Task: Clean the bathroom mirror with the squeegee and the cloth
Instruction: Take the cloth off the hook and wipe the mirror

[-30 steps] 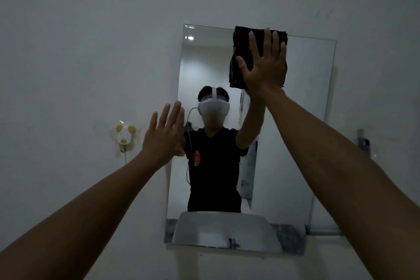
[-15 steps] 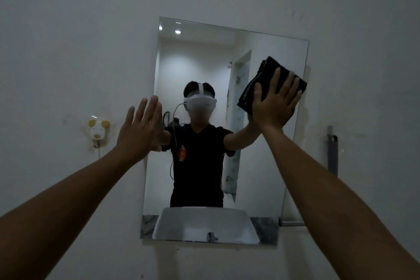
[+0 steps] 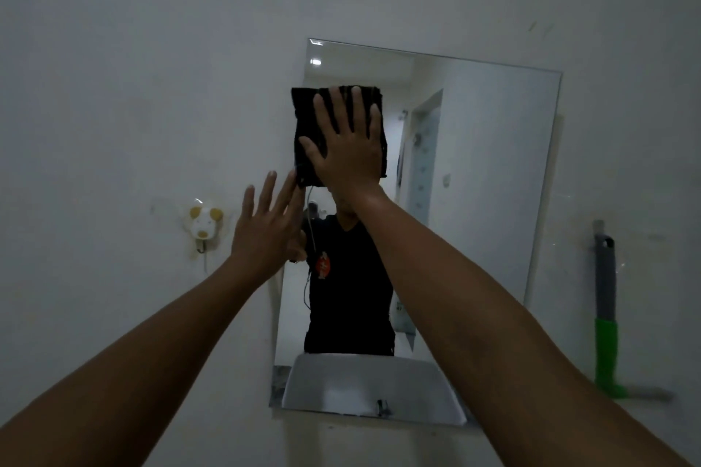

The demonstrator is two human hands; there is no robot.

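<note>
A frameless rectangular mirror hangs on the white wall. My right hand lies flat, fingers spread, pressing a folded black cloth against the upper left part of the glass. My left hand is open with fingers apart, resting at the mirror's left edge just below the cloth. A squeegee with a grey and green handle hangs on the wall to the right of the mirror, apart from both hands.
A small white and yellow animal-shaped hook is stuck on the wall left of the mirror. The glass reflects a person in a black shirt, a white basin and a doorway.
My right hand slid the cloth from the mirror's right edge across to its upper left. My left hand stayed at the left edge. The view shifted, bringing the squeegee into sight.
</note>
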